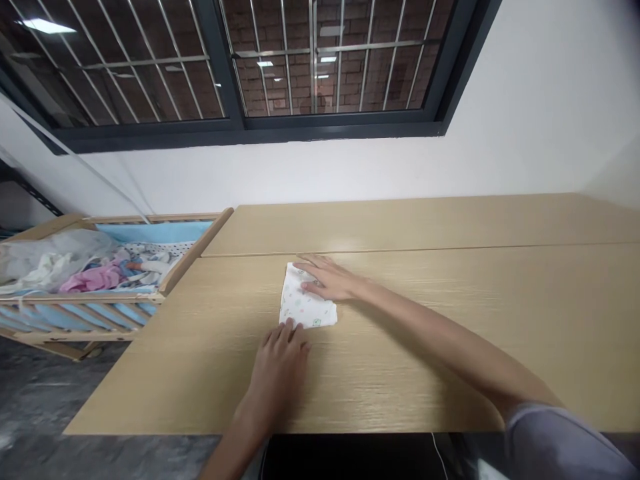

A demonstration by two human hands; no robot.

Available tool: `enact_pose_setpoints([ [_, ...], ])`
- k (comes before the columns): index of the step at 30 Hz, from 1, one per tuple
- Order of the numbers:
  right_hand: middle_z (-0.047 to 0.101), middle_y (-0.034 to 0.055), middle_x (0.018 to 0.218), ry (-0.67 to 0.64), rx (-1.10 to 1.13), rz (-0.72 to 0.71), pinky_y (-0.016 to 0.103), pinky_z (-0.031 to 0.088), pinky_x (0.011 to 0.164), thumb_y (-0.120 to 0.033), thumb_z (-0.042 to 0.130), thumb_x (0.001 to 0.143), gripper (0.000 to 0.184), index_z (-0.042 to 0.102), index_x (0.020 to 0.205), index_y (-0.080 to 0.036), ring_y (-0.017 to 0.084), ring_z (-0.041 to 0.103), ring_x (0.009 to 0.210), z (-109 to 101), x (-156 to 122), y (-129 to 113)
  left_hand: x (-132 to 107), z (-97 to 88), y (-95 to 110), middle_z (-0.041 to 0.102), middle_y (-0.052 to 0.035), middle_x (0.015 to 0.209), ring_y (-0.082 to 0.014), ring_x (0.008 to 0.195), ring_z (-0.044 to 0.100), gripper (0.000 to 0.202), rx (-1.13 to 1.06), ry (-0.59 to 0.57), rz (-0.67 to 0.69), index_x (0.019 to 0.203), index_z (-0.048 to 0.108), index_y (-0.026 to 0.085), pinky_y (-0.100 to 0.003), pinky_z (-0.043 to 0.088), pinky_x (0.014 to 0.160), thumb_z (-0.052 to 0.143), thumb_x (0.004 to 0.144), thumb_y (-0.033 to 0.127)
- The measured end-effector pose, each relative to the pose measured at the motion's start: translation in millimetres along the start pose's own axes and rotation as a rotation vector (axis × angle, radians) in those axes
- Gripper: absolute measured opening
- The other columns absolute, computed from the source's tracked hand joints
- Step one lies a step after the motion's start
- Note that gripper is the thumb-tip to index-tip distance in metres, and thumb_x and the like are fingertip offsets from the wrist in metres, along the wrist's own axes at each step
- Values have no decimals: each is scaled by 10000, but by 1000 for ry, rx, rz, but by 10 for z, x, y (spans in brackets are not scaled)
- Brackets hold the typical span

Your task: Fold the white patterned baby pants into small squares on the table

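A folded white cloth (306, 301) with a small pastel print lies on the light wood table (425, 340), near the middle of the view. My right hand (325, 279) reaches in from the lower right and rests flat on the cloth's far part, its fingers spread slightly. My left hand (277, 363) comes up from the bottom, with its fingertips on the cloth's near edge. I cannot see whether its thumb passes under the cloth.
A wooden crib (85, 320) with blue padding and a heap of clothes (93, 270) abuts the table's left side. A seam crosses the tabletop behind the cloth. A barred window (240, 67) is set in the white wall beyond, and a grey floor lies below left.
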State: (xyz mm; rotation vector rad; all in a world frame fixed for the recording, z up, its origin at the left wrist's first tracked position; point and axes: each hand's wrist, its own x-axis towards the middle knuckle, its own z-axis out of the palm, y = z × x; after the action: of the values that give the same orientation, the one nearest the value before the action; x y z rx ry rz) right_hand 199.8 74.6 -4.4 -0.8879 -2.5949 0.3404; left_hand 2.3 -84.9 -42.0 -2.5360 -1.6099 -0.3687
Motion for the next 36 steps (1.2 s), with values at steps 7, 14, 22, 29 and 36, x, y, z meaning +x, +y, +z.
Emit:
enact_pose_setpoints([
  [7,687,111,1044,-106,-131,-100,483,443,972,-465,582,965,368,692,1165,-177,272,625,979,-92,-648,-437,146,-201,-423,749,-69,1131,-254,1056,666,279,-132,-40,26,1114,700,226,-422,481,968,481,957,150],
  [14,674,137,1147,37,-263,-39,441,451,910,-225,399,1045,313,685,1163,-176,265,608,1028,251,-960,-431,231,-92,-526,726,-80,1107,-253,1042,637,310,-54,-63,109,1036,694,200,-443,425,971,427,954,68],
  [22,671,90,980,86,44,177,433,430,911,-142,505,884,173,644,976,-186,253,598,983,63,-962,-675,184,-408,-385,723,-28,975,-210,972,635,220,-299,-108,42,946,659,229,-377,452,938,446,993,254],
  [29,657,49,918,200,282,444,359,429,820,-204,373,934,202,547,834,-219,218,600,903,-64,-598,-520,772,-776,-446,681,-8,757,-201,729,594,230,-265,-282,16,769,607,229,-329,427,757,431,916,250],
  [36,665,81,966,354,168,576,364,392,850,-250,376,968,194,540,872,-214,238,600,955,194,-243,-82,1264,-345,-621,716,-110,1054,-257,949,647,292,-168,-141,-147,997,651,185,-363,430,840,364,962,231],
])
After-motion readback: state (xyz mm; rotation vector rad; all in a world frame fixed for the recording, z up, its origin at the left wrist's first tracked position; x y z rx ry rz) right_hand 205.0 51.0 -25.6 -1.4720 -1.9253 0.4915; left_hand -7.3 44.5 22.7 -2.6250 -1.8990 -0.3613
